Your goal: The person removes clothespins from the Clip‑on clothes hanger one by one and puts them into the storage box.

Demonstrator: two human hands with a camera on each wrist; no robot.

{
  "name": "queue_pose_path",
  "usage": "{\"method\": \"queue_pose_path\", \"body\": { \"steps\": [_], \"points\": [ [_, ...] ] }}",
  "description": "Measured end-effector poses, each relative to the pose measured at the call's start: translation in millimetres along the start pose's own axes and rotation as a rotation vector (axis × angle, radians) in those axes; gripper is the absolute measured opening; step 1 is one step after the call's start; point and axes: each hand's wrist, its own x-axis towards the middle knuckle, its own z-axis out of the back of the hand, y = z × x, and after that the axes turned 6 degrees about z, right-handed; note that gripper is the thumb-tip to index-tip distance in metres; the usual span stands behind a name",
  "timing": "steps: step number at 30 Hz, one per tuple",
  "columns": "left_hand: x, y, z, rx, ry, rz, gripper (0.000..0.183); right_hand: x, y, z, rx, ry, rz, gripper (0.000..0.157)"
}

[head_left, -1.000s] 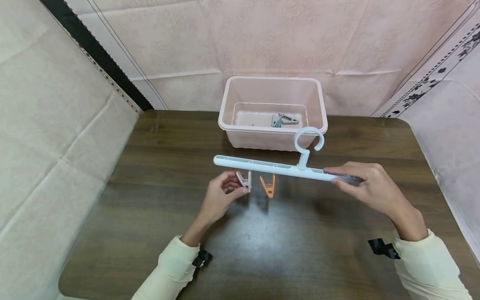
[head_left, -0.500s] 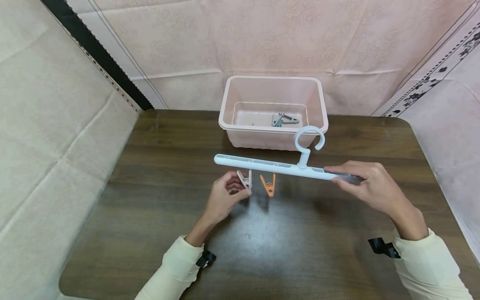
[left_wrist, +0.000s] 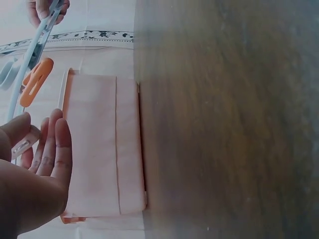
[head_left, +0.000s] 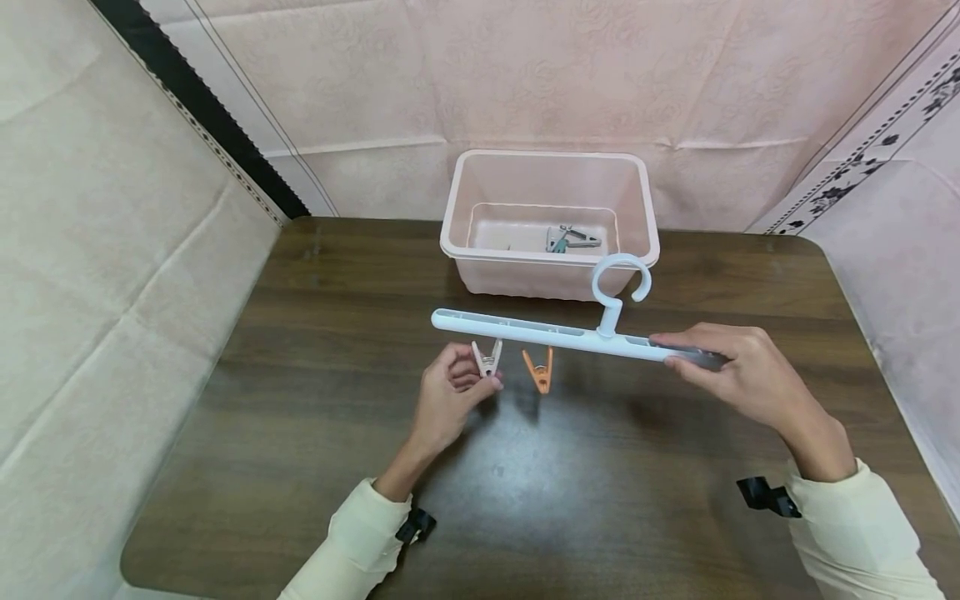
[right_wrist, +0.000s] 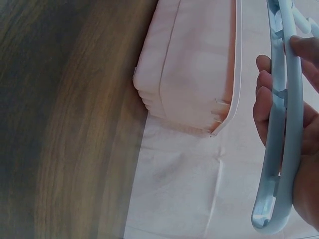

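My right hand (head_left: 738, 375) grips the right end of a light blue clothes hanger (head_left: 525, 331), held above the table with its hook pointing toward the bin. An orange clothespin (head_left: 538, 371) hangs at the hanger's lower edge, left of the hook. Further left, my left hand (head_left: 447, 404) pinches a white clothespin (head_left: 487, 358) just under the bar. Whether this pin touches the bar cannot be told. The left wrist view shows the white clothespin (left_wrist: 25, 144) between thumb and finger, partly covered, with other fingers stretched out. In the right wrist view, fingers and thumb wrap the hanger (right_wrist: 294, 119).
A pale pink plastic bin (head_left: 495, 275) stands at the back of the brown wooden table (head_left: 315, 467), behind the hanger. Some grey and teal clothespins (head_left: 573, 240) lie inside it. Pale patterned cloth (head_left: 540, 75) hangs behind and at both sides.
The white clothespin has turned in my left hand, so both its arms now spread evenly in a V. The left hand has shifted slightly right. My right hand and the hanger look nearly still.
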Motion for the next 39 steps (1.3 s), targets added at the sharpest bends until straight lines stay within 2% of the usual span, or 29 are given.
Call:
{"method": "queue_pose_path", "body": {
  "steps": [6, 12, 16, 21, 30, 33, 39],
  "points": [
    [-1.7, -2.5, -2.0, 0.001, -0.036, -0.049, 0.032, -0.9, 0.2, 0.4, 0.002, 0.002, -0.009, 0.045],
    [-3.6, -4.5, -3.3, 0.047, -0.063, -0.057, 0.032, -1.3, 1.5, -1.3, 0.013, 0.007, -0.016, 0.044],
    [-3.8, -3.9, -4.0, 0.106, -0.114, -0.081, 0.031, -1.7, 2.2, -2.8, 0.026, 0.015, -0.03, 0.042],
    [-3.3, -2.8, -4.2, 0.21, -0.152, -0.148, 0.029, -2.7, 2.2, -3.1, 0.028, 0.017, -0.04, 0.042],
    [-7.2, 1.6, -3.6, 0.525, -0.247, -0.393, 0.028, -3.3, 1.3, -3.2, 0.034, 0.024, -0.009, 0.044],
    [-7.8, 4.3, -3.4, 0.604, -0.271, -0.455, 0.027, -4.0, 1.8, -3.9, 0.016, 0.031, -0.008, 0.044],
    [-7.4, 7.4, -3.3, 0.752, -0.33, -0.623, 0.027, -4.3, 1.8, -6.9, -0.004, 0.036, 0.014, 0.043]
  ]
}}
